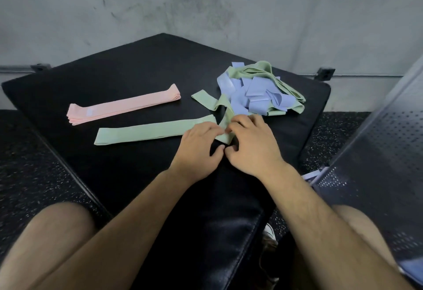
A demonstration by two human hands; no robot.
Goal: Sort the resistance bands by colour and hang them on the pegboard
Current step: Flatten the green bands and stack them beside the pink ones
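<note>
A neat stack of pink bands (124, 105) lies flat on the left of the black padded bench (128, 70). In front of it a green band (146, 130) lies stretched out flat. At the right sits a tangled heap of blue bands (256, 94) and green bands (254, 70). My left hand (199, 150) and my right hand (251, 145) meet at the right end of the flat green band, where a second green band (223, 106) trails out of the heap. Fingers of both hands pinch green band there.
A perforated dark metal panel (377, 152) leans at the right, with a blue strip (312, 175) at its edge. A concrete wall (206, 10) stands behind the bench. Speckled rubber floor (29, 164) lies on both sides. My bare knees are at the bottom.
</note>
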